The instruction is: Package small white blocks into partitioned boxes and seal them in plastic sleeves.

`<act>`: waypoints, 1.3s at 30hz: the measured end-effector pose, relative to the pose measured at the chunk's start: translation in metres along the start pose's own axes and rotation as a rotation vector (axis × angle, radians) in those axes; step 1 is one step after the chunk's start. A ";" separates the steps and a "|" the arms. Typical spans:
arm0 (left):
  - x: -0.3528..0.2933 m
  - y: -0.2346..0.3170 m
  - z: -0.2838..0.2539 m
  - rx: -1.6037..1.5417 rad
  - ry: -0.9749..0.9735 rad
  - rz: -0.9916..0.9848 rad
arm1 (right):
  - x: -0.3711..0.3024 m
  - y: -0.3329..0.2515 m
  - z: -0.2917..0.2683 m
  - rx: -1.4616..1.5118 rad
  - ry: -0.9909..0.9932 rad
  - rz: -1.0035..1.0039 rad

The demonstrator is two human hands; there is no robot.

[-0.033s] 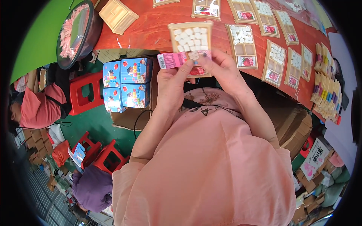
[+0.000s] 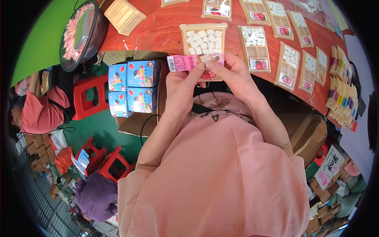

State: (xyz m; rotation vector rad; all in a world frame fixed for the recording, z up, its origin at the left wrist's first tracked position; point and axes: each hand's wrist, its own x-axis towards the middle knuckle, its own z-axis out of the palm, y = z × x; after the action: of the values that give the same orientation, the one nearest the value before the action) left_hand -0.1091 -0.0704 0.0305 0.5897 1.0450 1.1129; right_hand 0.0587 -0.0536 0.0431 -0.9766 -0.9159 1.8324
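Note:
Above the table's near edge I hold a beige compartment tray (image 2: 204, 27) with white, block-like pieces in its large section. Across its lower part lies a pink printed packet (image 2: 182, 63) with a barcode at its left end. My left hand (image 2: 178, 87) grips from the left, its thumb pressing on the packet. From the right, my right hand (image 2: 238, 77) closes on tray and packet, its thumb tip close to the left one. A bit of a red strawberry picture (image 2: 208, 74) shows below the thumbs. Most of my fingers are hidden beneath the tray.
Similar filled trays (image 2: 254, 46) stand on the red table (image 2: 166, 33) at the right and back. An upturned beige tray (image 2: 124, 17) and a dark tub (image 2: 100, 29) of pink packets are at left. Blue boxes (image 2: 141, 75) stand below the edge. Bundled sticks (image 2: 341, 96) lie far right.
The tray and pink packet have shifted slightly to the right in my hands. My right thumb has moved a little towards the left thumb.

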 end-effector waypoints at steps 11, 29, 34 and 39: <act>-0.008 -0.007 0.005 0.283 0.313 0.516 | -0.006 0.011 0.006 -0.565 0.172 -0.617; -0.008 0.054 0.019 0.824 -0.490 0.871 | -0.026 -0.028 -0.025 -0.602 -0.201 -0.660; -0.011 0.011 0.012 0.625 -0.224 0.436 | -0.027 -0.025 -0.031 -0.513 -0.221 -0.243; 0.021 0.012 0.056 0.295 -0.113 0.257 | -0.020 -0.009 -0.035 -0.705 0.182 -0.535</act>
State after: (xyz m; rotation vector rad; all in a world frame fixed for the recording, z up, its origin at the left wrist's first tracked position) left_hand -0.0620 -0.0408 0.0566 1.0345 1.0635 1.1395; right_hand 0.0996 -0.0610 0.0412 -1.1395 -1.5743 0.9575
